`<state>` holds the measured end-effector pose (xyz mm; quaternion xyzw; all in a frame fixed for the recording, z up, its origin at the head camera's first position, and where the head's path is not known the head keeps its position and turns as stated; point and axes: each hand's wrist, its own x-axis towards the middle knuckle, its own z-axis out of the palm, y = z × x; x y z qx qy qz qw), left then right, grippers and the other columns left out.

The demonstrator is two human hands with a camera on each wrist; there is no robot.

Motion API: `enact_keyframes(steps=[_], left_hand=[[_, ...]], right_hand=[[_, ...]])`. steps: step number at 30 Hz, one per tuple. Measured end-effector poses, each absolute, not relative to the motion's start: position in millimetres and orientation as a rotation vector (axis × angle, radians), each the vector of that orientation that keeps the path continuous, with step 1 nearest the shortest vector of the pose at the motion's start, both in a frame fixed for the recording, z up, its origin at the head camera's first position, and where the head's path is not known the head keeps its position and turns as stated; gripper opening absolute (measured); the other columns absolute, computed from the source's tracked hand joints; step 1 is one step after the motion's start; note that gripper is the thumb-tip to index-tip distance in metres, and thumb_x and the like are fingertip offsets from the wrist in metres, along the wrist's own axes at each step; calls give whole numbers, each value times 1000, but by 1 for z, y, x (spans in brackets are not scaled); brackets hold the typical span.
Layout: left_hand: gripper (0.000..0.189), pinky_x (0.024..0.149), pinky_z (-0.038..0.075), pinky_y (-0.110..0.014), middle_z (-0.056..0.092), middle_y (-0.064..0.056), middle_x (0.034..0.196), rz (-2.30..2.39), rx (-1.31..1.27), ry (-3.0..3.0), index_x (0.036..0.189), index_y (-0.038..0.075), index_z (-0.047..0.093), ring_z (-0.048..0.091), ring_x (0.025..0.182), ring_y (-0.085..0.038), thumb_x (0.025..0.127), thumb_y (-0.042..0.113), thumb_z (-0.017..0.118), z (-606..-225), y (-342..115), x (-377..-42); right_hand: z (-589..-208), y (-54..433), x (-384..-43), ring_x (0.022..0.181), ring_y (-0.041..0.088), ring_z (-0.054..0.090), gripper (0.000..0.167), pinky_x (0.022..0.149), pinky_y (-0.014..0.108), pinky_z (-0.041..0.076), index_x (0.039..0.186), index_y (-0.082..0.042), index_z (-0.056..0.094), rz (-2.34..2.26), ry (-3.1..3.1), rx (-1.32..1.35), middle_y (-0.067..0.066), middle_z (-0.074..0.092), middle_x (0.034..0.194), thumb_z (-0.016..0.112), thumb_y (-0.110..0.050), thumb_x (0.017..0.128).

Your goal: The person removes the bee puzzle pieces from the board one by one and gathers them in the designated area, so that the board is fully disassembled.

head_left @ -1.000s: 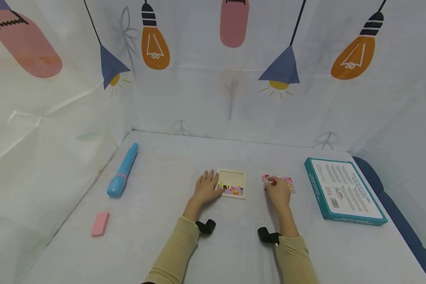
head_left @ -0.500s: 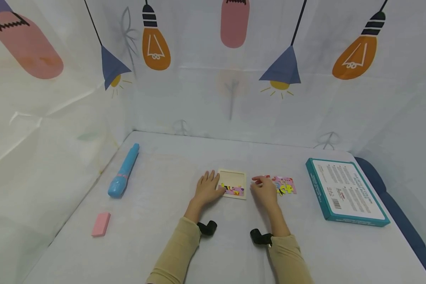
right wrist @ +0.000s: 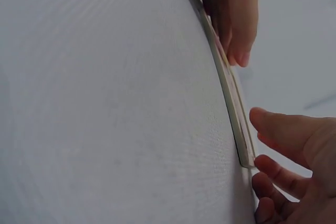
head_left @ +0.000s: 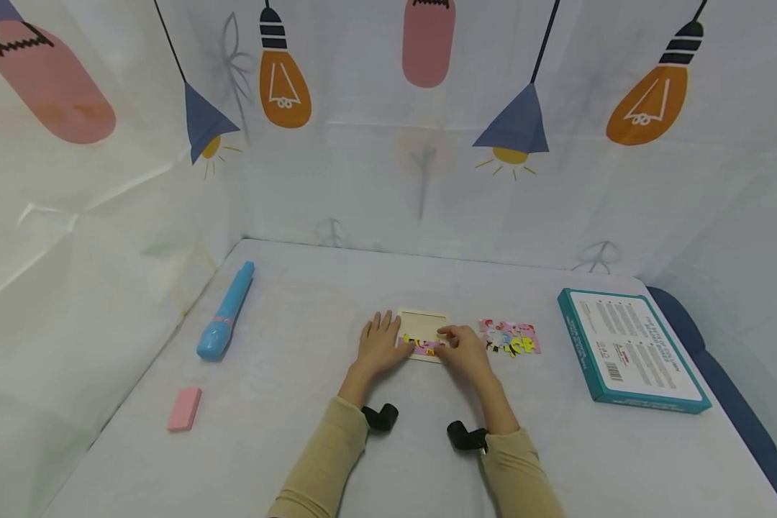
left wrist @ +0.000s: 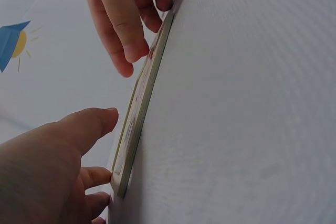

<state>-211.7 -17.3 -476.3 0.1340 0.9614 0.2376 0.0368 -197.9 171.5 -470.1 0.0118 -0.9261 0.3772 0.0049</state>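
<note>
A shallow puzzle tray (head_left: 423, 321) lies on the table with pink and yellow puzzle pieces (head_left: 425, 348) along its near side; its far part shows bare. My left hand (head_left: 377, 354) rests flat at the tray's left edge, fingers spread and thumb over the near left corner. Over the right edge is my right hand (head_left: 467, 354), its index finger and thumb apart, with no piece showing between them. In the right wrist view, the right fingers (right wrist: 270, 166) reach the end of the tray's rim. More joined pieces (head_left: 514, 337) lie right of the tray.
A teal and white box (head_left: 634, 349) lies at the right, beside a dark blue seat edge (head_left: 738, 403). On the left are a blue microphone-like object (head_left: 225, 313) and a pink block (head_left: 184, 409). A printed curtain (head_left: 375, 180) hangs behind the table.
My right hand has moved left from the loose pieces to the tray's right edge, uncovering those pieces. My left hand has stayed at the tray's left side.
</note>
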Motion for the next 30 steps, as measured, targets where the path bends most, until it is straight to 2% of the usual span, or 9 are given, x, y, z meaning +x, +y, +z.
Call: enact_keyframes(steps=[4, 11, 16, 20, 24, 30], left_hand=[[73, 111, 11, -48, 23, -17, 150, 726, 397, 2951, 142, 4, 35, 13, 140, -35, 86, 48, 53, -479, -16, -213], [79, 112, 10, -47, 23, -15, 151, 679, 367, 2964, 143, 6, 33, 13, 140, -33, 83, 51, 58, -482, -13, -214], [79, 112, 10, -47, 23, -16, 151, 696, 364, 2967, 143, 5, 34, 13, 140, -34, 83, 50, 59, -482, -12, -215], [79, 112, 11, -47, 24, -16, 150, 697, 369, 2971, 142, 5, 34, 13, 140, -34, 82, 50, 60, -483, -12, -215], [79, 111, 11, -47, 24, -16, 150, 688, 367, 2977, 142, 5, 35, 14, 140, -34, 82, 50, 60, -483, -11, -215], [79, 112, 11, -47, 24, -15, 150, 666, 363, 2979, 142, 5, 35, 14, 140, -33, 82, 50, 60, -482, -12, -215]], right_hand=[[-472, 170, -197, 81, 23, 48, 41, 67, 35, 40, 112, -3, 64, 1127, -2928, 87, 14, 53, 98, 75, -20, 76], [-472, 168, -196, 96, 31, 51, 37, 80, 45, 42, 106, -2, 67, 1111, -2935, 109, 18, 51, 106, 76, -18, 74], [-472, 168, -197, 92, 29, 50, 36, 79, 46, 42, 105, -3, 64, 1096, -2937, 112, 18, 51, 104, 77, -16, 73], [-470, 168, -196, 85, 26, 51, 36, 74, 42, 43, 104, -5, 61, 1144, -2920, 117, 14, 56, 98, 76, -13, 73], [-469, 170, -195, 78, 21, 53, 29, 66, 34, 42, 105, -8, 58, 1247, -2892, 120, 10, 61, 90, 70, -8, 78], [-465, 178, -194, 80, 19, 54, 24, 66, 28, 41, 108, -10, 57, 1391, -2835, 42, 10, 65, 96, 65, -13, 86]])
